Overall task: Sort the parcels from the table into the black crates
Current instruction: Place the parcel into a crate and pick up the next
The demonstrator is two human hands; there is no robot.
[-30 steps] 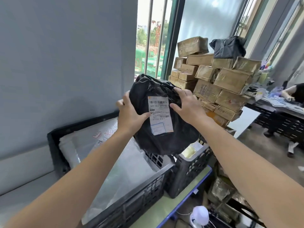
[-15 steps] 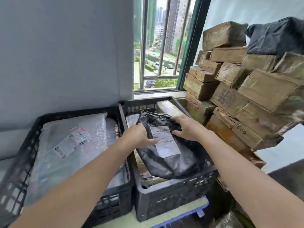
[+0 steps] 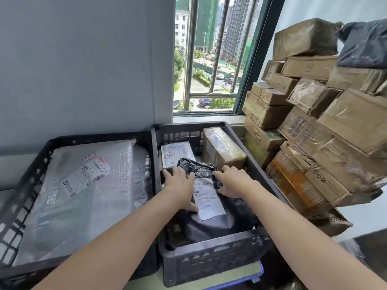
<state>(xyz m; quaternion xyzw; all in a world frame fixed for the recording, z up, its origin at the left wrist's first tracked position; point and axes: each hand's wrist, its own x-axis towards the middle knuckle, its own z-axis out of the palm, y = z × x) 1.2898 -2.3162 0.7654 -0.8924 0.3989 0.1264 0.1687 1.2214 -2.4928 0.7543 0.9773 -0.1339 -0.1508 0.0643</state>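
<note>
Two black crates: side by side at the lower middle of the frame, walls apparently touching; left crate [image 3: 27,185], right crate [image 3: 209,258].
Left crate contents: large bubble-wrap parcel [image 3: 62,216] that fills it, bearing a long label [image 3: 85,176] with a barcode and red stamp.
Right crate contents: black parcel [image 3: 209,227] in the near half; brown taped box [image 3: 222,149] at the far right corner; small white parcel [image 3: 177,153] at the far left, with a red stamp.
Black parcel: soft plastic bag, crumpled at its far end, shipping label [image 3: 207,199] face up.
Left hand [image 3: 180,185]: fingers straight and spread, pressing flat on the bag's left side, thumb at the shipping label's edge.
Right hand [image 3: 234,183]: fingers extended, resting on the crumpled top; nothing clasped.
Writing: print on every label is too small to read; dark characters on the cardboard are illegible.
Surface: green tabletop [image 3: 240,277] with a blue edge, under the right crate.
Room: grey wall [image 3: 83,59] at upper left; barred window [image 3: 209,59] at upper middle, buildings and parked cars outside; leaning stack of cardboard boxes [image 3: 303,132] at right, black bag [image 3: 364,45] on top.
</note>
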